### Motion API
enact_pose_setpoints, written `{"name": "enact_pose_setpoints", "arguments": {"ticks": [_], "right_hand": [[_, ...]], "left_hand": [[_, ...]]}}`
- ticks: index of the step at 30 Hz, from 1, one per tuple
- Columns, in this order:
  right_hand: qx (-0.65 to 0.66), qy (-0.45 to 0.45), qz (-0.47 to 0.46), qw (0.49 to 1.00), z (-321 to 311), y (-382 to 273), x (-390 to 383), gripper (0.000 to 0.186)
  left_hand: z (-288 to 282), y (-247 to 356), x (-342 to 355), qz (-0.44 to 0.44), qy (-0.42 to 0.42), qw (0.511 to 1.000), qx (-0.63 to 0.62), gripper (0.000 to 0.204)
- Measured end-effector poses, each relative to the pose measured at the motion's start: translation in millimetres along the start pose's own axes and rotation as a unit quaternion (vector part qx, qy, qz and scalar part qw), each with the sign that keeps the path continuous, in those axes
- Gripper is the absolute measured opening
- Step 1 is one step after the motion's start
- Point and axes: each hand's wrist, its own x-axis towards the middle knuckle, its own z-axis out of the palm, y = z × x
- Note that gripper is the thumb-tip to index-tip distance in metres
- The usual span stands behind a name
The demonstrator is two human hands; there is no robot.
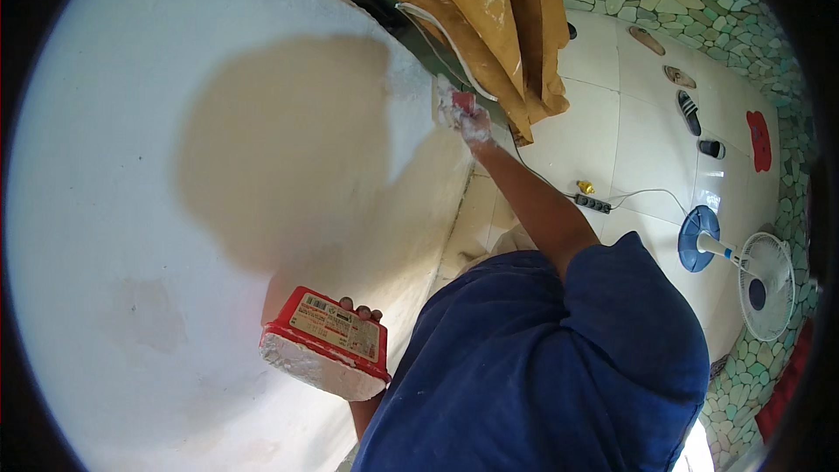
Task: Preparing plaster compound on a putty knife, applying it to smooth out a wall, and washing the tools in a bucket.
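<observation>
Red scraper (463, 103) at far right edge of white wall (105, 166), beside brown sheet (537, 35); right hand (476, 125) grips it. Left hand (363, 311) has fingers round white-smeared red tub (336, 323). Step looks like spreading filler; next stroke calls for steady blade pressure.

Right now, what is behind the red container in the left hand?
Around the red container, a white surface shows behind it, and fingers of the left hand lap over one edge. The palm and whatever lies directly behind the container are covered.
</observation>
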Motion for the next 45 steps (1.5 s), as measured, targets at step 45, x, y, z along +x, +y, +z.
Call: {"name": "enact_pose_setpoints", "arguments": {"ticks": [45], "right_hand": [[0.052,-0.063,-0.078,0.994,41,-35,-14,0.028]], "left_hand": [[-18,3,-8,0.023,0.054,0.998,-0.019,0.049]]}}
